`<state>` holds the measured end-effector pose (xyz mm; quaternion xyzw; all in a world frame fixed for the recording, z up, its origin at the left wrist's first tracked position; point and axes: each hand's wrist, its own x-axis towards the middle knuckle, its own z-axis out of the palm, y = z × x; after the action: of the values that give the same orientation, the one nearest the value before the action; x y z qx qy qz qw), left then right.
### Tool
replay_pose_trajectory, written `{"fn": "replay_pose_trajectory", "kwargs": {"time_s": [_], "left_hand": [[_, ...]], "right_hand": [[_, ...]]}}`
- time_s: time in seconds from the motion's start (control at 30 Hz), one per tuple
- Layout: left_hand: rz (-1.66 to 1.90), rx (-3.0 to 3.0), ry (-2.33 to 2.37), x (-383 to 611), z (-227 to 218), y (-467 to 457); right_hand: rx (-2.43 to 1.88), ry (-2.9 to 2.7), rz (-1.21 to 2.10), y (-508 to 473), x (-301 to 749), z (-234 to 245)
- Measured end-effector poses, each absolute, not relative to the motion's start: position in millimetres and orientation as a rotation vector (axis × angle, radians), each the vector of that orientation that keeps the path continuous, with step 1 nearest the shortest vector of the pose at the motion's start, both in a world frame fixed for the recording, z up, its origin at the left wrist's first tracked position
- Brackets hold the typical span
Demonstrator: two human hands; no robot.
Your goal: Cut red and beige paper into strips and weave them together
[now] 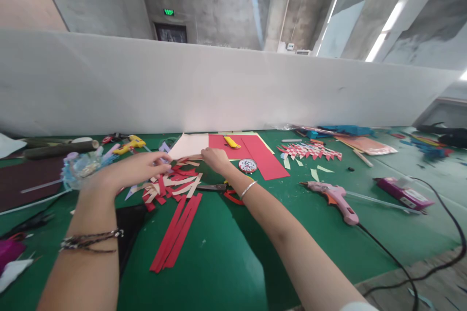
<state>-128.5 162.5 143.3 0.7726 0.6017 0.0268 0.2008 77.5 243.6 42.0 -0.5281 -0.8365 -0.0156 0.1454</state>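
My left hand [135,167] reaches over a heap of red and cream paper strips [171,185], fingers pinched together at a cream strip by the heap's far edge. My right hand [216,158] is closed on the far end of the same heap, next to a cream paper sheet [189,146]. A bundle of long red strips [177,233] lies on the green table [226,252] below the heap. Scissors with red handles [222,190] lie under my right wrist, partly hidden.
A red sheet [262,155] with a yellow cutter [232,142] and a small round dish [248,165] lies beyond my right hand. A pink glue gun [335,198] with a black cable is at right, a woven strip piece [310,150] farther back. A white wall borders the table.
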Motion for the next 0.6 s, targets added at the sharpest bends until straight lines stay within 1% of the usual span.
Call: {"fn": "replay_pose_trajectory", "kwargs": {"time_s": [0.1,0.2,0.33,0.43,0.53,0.6], "left_hand": [[0.23,2.227,1.718,-130,136,170],[0.509,2.405,1.78,-123,131,176],[0.883,2.557,1.694,-104,133,173],[1.078,2.609,1.575,-90,137,166],[1.12,2.674,1.418,-82,140,160],[1.086,2.685,1.353,-79,142,157]], "right_hand": [[-1.495,-2.294,-0.094,242,93,65],[-1.393,-2.181,-0.12,232,113,88],[-0.94,-1.965,0.14,200,137,110],[-0.752,-1.974,0.342,172,152,121],[-0.694,-1.997,0.498,153,163,129],[-0.674,-1.986,0.562,148,168,133]]}}
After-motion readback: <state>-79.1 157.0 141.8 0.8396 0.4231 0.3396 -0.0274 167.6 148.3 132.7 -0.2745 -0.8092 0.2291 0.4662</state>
